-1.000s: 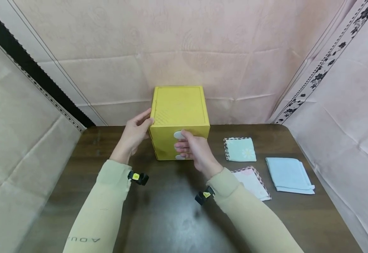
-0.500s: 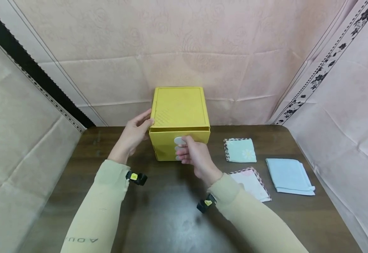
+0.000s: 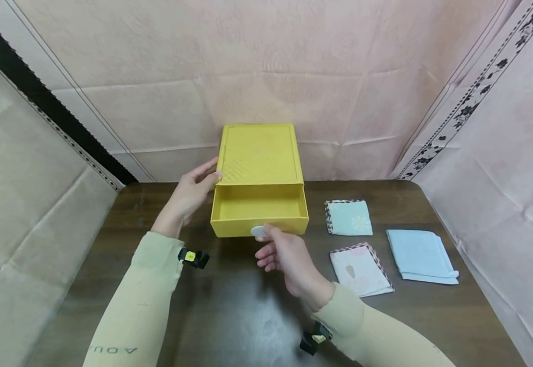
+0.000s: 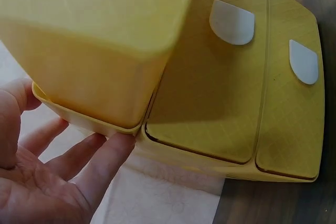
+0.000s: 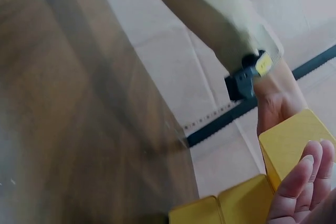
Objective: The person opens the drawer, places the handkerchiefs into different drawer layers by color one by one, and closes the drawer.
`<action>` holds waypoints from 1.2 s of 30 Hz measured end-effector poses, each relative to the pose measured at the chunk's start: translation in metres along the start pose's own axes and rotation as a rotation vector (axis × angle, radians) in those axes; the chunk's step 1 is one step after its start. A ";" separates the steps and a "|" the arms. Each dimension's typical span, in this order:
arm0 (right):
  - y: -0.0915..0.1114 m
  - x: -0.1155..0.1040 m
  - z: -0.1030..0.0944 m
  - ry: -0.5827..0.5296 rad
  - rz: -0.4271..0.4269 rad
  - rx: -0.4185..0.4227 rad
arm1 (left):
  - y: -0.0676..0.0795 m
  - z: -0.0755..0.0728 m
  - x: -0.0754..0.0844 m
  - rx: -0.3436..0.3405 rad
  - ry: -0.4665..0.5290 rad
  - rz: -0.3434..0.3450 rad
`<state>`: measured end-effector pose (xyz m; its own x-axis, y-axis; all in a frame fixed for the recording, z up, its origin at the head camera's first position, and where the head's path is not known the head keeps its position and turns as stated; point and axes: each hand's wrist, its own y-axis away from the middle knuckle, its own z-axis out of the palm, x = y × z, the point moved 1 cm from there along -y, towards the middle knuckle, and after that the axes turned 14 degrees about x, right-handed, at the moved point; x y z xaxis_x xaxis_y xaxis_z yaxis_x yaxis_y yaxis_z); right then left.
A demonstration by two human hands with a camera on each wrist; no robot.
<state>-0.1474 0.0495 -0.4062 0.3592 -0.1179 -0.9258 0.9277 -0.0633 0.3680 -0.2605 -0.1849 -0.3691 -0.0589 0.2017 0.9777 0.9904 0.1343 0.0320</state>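
A yellow drawer box [image 3: 262, 153] stands at the table's far edge; its top drawer [image 3: 259, 204] is pulled out and the visible inside is bare. My right hand [image 3: 289, 260] pinches the drawer's white tab handle [image 3: 258, 231] between thumb and index finger, the other fingers hanging below it. On the box's left side rests my left hand [image 3: 192, 196], fingers fairly straight against its edge. The left wrist view shows two lower drawers, each with a white tab [image 4: 232, 22], both closed. In the right wrist view, the right fingers [image 5: 307, 182] overlap the drawer front [image 5: 294, 135].
Right of the box lie a folded mint cloth [image 3: 349, 217] with a checked edge, a folded white cloth [image 3: 360, 270] and a larger folded light-blue cloth [image 3: 421, 256]. All sit on the dark wooden table [image 3: 234, 316]. Pale curtains [image 3: 266, 61] surround its back and sides.
The top drawer has slid out from closed toward me, the right hand moving back with its tab. The left hand has stayed at the box's left side.
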 end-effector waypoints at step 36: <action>0.013 0.021 -0.033 0.147 -0.165 -0.196 | 0.002 0.003 -0.001 0.023 0.016 0.007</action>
<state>-0.1240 0.0793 -0.4241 0.1992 0.0241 -0.9797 0.9717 0.1244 0.2007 -0.2586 -0.1822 -0.3710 -0.0499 0.1869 0.9811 0.9876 0.1558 0.0205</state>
